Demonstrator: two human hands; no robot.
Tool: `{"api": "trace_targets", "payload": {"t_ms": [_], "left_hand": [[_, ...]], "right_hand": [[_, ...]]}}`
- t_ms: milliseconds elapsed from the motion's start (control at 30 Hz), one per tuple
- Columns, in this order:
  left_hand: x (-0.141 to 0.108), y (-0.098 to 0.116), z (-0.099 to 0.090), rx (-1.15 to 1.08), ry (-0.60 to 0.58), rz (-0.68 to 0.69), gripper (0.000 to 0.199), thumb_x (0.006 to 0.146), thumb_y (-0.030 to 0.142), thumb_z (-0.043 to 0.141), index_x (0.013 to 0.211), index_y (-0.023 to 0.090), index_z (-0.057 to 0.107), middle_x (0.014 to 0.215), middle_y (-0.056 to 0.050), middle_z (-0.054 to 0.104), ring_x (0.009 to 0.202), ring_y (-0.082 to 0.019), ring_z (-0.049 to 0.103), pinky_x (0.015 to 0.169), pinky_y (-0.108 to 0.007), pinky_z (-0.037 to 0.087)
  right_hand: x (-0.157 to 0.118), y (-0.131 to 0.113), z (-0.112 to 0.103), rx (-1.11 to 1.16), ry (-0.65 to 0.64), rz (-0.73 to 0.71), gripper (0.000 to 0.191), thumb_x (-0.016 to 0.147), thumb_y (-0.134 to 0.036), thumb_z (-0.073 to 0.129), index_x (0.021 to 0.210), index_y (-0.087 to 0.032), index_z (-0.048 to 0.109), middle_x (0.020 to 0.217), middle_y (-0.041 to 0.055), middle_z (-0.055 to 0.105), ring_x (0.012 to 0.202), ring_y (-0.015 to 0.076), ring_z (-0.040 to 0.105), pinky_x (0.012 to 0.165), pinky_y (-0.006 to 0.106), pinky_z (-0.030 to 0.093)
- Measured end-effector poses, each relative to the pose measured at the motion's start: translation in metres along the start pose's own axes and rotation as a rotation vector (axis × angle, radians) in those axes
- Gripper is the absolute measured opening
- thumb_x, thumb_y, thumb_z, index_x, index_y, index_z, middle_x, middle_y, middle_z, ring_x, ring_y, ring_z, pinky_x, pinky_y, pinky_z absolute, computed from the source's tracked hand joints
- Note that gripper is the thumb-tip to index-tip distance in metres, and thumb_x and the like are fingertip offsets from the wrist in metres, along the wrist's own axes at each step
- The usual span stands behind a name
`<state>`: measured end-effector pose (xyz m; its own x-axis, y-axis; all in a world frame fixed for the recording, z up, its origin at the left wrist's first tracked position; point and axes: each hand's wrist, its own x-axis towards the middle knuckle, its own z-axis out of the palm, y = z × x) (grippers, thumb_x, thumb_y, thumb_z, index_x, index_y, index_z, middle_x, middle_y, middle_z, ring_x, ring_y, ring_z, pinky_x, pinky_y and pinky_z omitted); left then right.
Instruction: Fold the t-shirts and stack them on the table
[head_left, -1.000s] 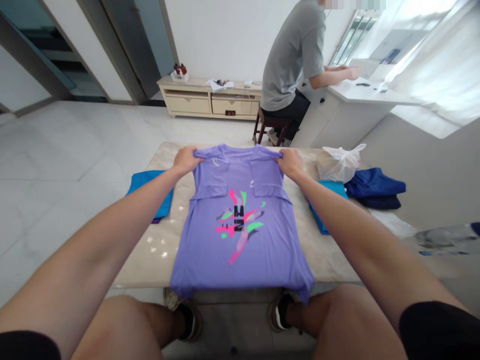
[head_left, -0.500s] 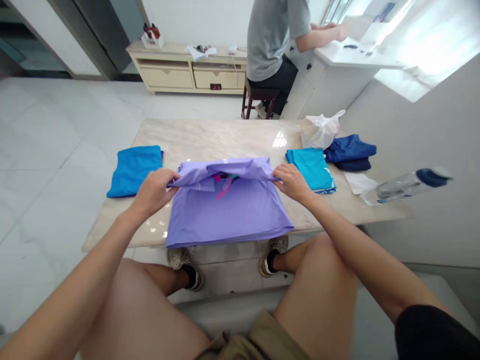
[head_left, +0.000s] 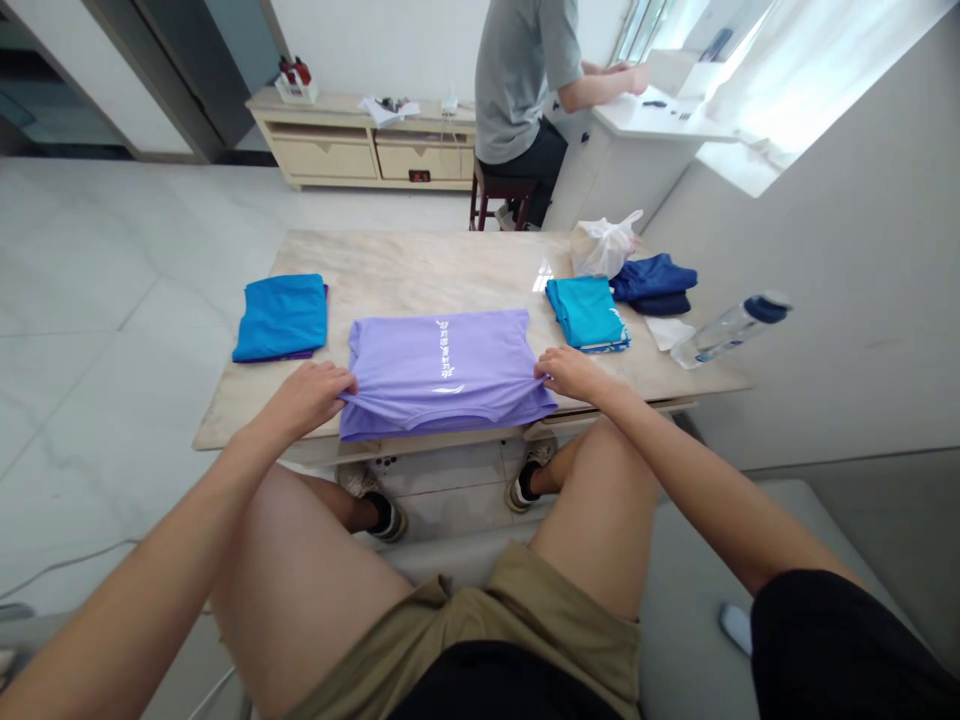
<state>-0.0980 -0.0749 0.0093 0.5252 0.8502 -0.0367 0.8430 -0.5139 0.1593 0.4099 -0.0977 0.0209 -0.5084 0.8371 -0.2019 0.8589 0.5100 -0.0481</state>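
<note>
Lavender T-shirt (head_left: 442,365): folded flat on marble table (head_left: 420,268), between the fingers of both hands. Light, soft, limp; best held at near-edge corners. Left hand (head_left: 304,400), right hand (head_left: 574,373): each narrowly pinching that edge. Blue folded shirt (head_left: 281,318): beyond left fingers.

Item: one lavender T-shirt (head_left: 442,350), short-sleeved, folded into a flat, wide rectangle, sleeves out of sight. Printed face up: a column of small white characters near the centre, with a small white swoosh below it. Placed lengthwise across the near edge of a pale marble tabletop (head_left: 420,265), lying flat. Near edge gathered into a shallow curved fold, pinched at its corners by the left hand (head_left: 306,398) and right hand (head_left: 571,373).
</note>
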Motion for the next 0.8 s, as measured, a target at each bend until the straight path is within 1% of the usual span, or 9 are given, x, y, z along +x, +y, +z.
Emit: {"api": "trace_targets", "payload": {"t_ms": [133, 200, 267, 333, 400, 500, 567, 700, 800], "left_hand": [[-0.012, -0.002, 0.013, 0.0, -0.03, -0.007, 0.016, 0.083, 0.026, 0.063, 0.091, 0.03, 0.076, 0.106, -0.012, 0.081, 0.114, -0.036, 0.072, 0.107, -0.048, 0.051], [-0.016, -0.006, 0.017, -0.044, -0.132, -0.014, 0.013, 0.081, 0.032, 0.069, 0.092, 0.031, 0.077, 0.108, -0.01, 0.082, 0.114, -0.036, 0.073, 0.105, -0.046, 0.052], [-0.018, -0.009, 0.02, -0.136, -0.202, -0.029, 0.02, 0.081, 0.044, 0.075, 0.097, 0.031, 0.079, 0.112, -0.008, 0.083, 0.112, -0.034, 0.075, 0.105, -0.043, 0.054], [-0.016, -0.009, 0.023, -0.215, -0.158, -0.054, 0.034, 0.089, 0.056, 0.071, 0.108, 0.03, 0.08, 0.12, -0.009, 0.083, 0.116, -0.033, 0.075, 0.107, -0.04, 0.054], [-0.01, -0.004, 0.031, -0.239, -0.063, -0.081, 0.046, 0.099, 0.062, 0.059, 0.122, 0.028, 0.079, 0.133, -0.012, 0.08, 0.127, -0.033, 0.073, 0.115, -0.041, 0.052], [0.008, 0.012, 0.053, -0.197, 0.026, -0.124, 0.06, 0.106, 0.058, 0.048, 0.148, 0.022, 0.069, 0.162, -0.015, 0.065, 0.153, -0.034, 0.058, 0.131, -0.046, 0.042], [0.023, 0.023, 0.075, -0.167, 0.049, -0.183, 0.066, 0.108, 0.052, 0.045, 0.162, 0.016, 0.057, 0.174, -0.017, 0.052, 0.164, -0.034, 0.044, 0.137, -0.051, 0.032], [0.051, 0.028, 0.11, -0.142, 0.108, -0.326, 0.074, 0.11, 0.047, 0.039, 0.174, 0.011, 0.04, 0.182, -0.02, 0.037, 0.173, -0.036, 0.028, 0.141, -0.06, 0.018], [0.07, 0.018, 0.118, -0.137, 0.153, -0.322, 0.074, 0.111, 0.048, 0.033, 0.177, 0.013, 0.035, 0.184, -0.017, 0.034, 0.174, -0.033, 0.024, 0.142, -0.059, 0.012]], "right_hand": [[-0.014, 0.001, 0.01, 0.003, -0.033, 0.044, 0.021, 0.1, -0.015, 0.068, 0.11, -0.019, 0.086, 0.118, 0.016, 0.082, 0.122, 0.0334, 0.071, 0.105, 0.039, 0.046], [-0.018, 0.006, 0.013, 0.024, -0.12, 0.074, 0.022, 0.097, -0.016, 0.072, 0.113, -0.02, 0.087, 0.118, 0.0156, 0.083, 0.121, 0.0342, 0.072, 0.106, 0.039, 0.049], [-0.019, 0.012, 0.014, 0.073, -0.17, 0.122, 0.028, 0.096, -0.016, 0.073, 0.12, -0.02, 0.087, 0.123, 0.0154, 0.083, 0.119, 0.0343, 0.075, 0.105, 0.038, 0.051], [-0.016, 0.016, 0.015, 0.106, -0.122, 0.158, 0.032, 0.101, -0.019, 0.068, 0.128, -0.019, 0.085, 0.13, 0.0159, 0.081, 0.122, 0.0342, 0.074, 0.108, 0.038, 0.052], [-0.006, 0.015, 0.019, 0.099, -0.038, 0.168, 0.037, 0.108, -0.023, 0.057, 0.135, -0.016, 0.081, 0.137, 0.0177, 0.079, 0.129, 0.0342, 0.072, 0.115, 0.04, 0.05], [0.018, 0.004, 0.037, 0.087, 0.063, 0.165, 0.049, 0.112, -0.029, 0.046, 0.153, -0.011, 0.068, 0.158, 0.0209, 0.066, 0.147, 0.0347, 0.061, 0.128, 0.046, 0.043], [0.036, -0.005, 0.056, 0.108, 0.114, 0.167, 0.058, 0.114, -0.035, 0.042, 0.166, -0.011, 0.054, 0.174, 0.0198, 0.05, 0.162, 0.0333, 0.047, 0.135, 0.049, 0.035], [0.068, -0.012, 0.096, 0.176, 0.148, 0.269, 0.069, 0.116, -0.043, 0.035, 0.178, -0.013, 0.033, 0.186, 0.0155, 0.027, 0.175, 0.031, 0.021, 0.142, 0.053, 0.021], [0.085, -0.003, 0.112, 0.201, 0.19, 0.347, 0.072, 0.116, -0.046, 0.033, 0.181, -0.014, 0.025, 0.188, 0.0145, 0.019, 0.176, 0.0321, 0.013, 0.142, 0.057, 0.017]]}}
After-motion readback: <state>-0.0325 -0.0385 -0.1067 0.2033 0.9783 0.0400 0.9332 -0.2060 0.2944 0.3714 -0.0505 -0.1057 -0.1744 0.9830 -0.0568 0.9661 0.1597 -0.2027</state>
